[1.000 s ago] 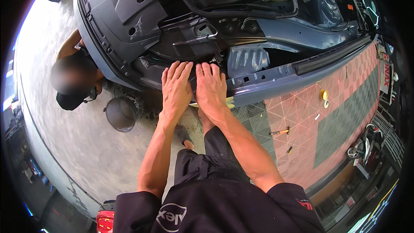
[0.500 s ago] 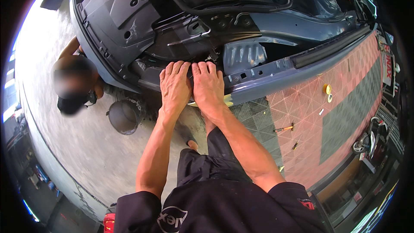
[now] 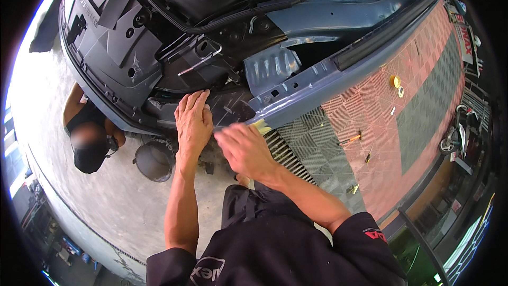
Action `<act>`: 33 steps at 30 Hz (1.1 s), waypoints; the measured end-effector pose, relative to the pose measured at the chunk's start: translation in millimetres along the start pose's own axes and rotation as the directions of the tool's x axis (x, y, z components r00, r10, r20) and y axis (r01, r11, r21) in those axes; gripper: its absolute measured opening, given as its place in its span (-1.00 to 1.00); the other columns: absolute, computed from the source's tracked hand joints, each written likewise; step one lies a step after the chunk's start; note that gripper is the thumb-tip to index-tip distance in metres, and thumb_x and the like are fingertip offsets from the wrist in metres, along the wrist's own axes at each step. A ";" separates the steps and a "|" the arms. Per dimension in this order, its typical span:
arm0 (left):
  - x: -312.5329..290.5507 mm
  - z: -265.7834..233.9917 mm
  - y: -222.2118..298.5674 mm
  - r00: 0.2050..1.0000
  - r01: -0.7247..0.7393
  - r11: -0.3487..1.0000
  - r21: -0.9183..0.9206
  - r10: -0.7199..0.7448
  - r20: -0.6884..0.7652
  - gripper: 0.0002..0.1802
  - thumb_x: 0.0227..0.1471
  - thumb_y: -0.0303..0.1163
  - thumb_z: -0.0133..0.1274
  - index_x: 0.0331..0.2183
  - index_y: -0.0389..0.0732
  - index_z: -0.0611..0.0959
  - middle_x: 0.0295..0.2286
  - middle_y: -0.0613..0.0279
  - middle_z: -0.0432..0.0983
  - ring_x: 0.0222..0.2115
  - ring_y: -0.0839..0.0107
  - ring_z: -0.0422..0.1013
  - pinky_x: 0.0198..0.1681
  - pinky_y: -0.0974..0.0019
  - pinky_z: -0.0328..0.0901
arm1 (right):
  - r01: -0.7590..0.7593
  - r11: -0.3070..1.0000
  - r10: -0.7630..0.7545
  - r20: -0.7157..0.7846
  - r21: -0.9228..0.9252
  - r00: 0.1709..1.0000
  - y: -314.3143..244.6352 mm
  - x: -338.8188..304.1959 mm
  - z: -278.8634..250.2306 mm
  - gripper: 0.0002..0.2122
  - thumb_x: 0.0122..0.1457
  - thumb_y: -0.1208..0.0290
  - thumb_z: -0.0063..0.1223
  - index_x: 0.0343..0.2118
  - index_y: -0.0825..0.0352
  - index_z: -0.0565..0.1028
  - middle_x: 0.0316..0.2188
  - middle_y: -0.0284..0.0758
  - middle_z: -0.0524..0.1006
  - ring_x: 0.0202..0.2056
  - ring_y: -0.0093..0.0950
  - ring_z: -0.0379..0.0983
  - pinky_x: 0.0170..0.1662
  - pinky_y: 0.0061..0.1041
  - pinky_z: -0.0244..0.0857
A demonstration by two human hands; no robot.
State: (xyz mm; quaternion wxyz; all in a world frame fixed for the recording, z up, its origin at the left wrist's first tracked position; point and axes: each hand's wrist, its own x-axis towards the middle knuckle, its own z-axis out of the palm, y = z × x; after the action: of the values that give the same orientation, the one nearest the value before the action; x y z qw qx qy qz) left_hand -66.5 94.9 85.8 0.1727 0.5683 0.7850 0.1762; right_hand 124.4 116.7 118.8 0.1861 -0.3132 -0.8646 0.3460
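Observation:
My left hand [image 3: 193,122] lies with fingers stretched over the front edge of the car's engine bay, on a dark panel [image 3: 233,103] at the corner. My right hand [image 3: 244,151] is off the panel, lower and to the right, just below the corner; its fingers look bent and are smeared by motion. Close to it, a patch of yellowish tape [image 3: 260,125] sits on the front end of the blue-grey fender [image 3: 301,105]. A bent metal rod [image 3: 201,62] shows in the bay beyond my left hand.
Another person [image 3: 87,145] crouches at the left beside the front bumper. A black bucket [image 3: 153,160] stands on the concrete floor between us. On the checkered mat [image 3: 338,164] lie an orange-handled tool [image 3: 350,139], other small items and a yellow tape roll [image 3: 395,81].
Both hands were side by side on the front edge; my right hand has come off it, down toward me. My left stays on the edge. My view has shifted, and the other person has moved.

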 end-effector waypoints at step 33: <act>-705.0 81.2 -22.1 0.710 0.644 0.696 -0.317 -0.388 0.588 -0.53 0.26 -0.13 0.12 -0.03 -0.35 0.74 -0.11 -0.26 0.71 -0.04 -0.09 0.64 0.00 0.05 0.45 | -0.610 0.792 0.605 0.184 -0.035 0.775 -115.5 -564.5 -57.3 -0.62 0.45 0.20 -0.01 0.10 0.39 0.60 -0.01 -0.01 0.65 0.02 0.01 0.58 0.13 -0.07 0.44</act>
State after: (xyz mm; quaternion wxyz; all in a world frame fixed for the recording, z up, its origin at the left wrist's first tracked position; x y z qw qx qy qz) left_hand 161.0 -576.9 54.1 0.5453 0.2748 0.7735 0.1698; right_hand 522.2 -299.4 181.7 -0.0127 -0.5392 -0.7261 0.4264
